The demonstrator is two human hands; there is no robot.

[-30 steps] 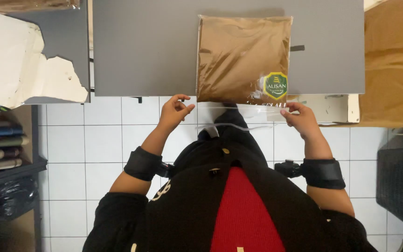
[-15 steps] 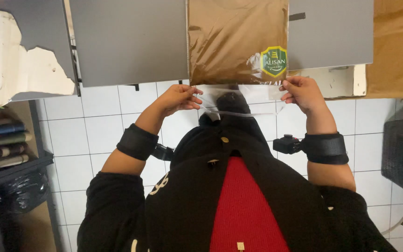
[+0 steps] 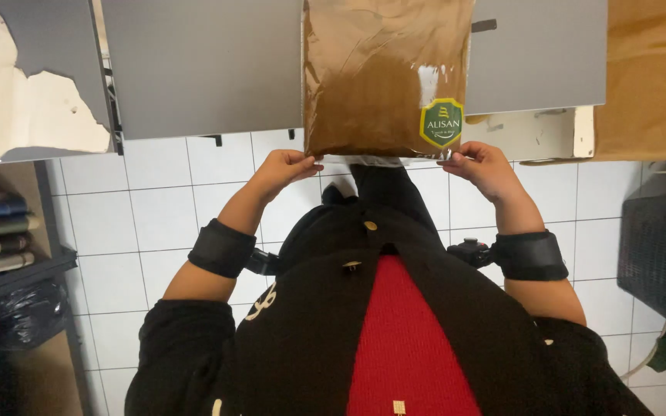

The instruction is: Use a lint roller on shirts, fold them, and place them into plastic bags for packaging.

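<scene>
A clear bag of brown powder lies flat on the grey table, its long axis running away from the person and its open end toward them. The left hand and right hand each have their fingers pinched on a near corner of the bag at the table edge.

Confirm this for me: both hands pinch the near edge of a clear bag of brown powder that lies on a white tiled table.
Not quite. The head view shows the bag of brown powder lying on a grey table; the white tiles are the floor below. The rest holds: the left hand and right hand pinch its near edge.
</scene>
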